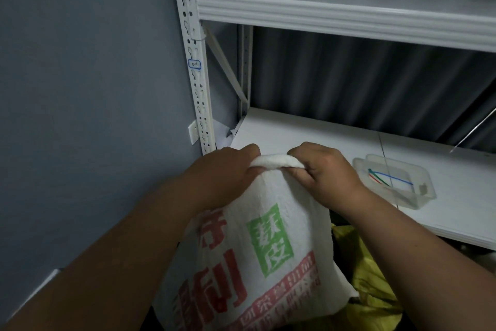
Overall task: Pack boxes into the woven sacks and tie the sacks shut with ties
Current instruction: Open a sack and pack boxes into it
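Mid-closure: left hand (228,169) and right hand (324,172) clamped on rolled mouth of printed woven sack (268,250), contents hidden, no tie on, ties (389,179) unused in clear tub (418,196) on shelf (308,132).

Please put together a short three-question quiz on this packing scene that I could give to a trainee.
1. True or false: both the left hand and the right hand grip the rolled top edge of the white woven sack.
2. Where are the coloured ties? A) in a clear plastic tray on the shelf; B) hanging from the upright; C) wound round the sack's neck.
3. Fill in: the material lying below and to the right of the sack is ____ in colour.

Key: 1 true; 2 A; 3 yellow.
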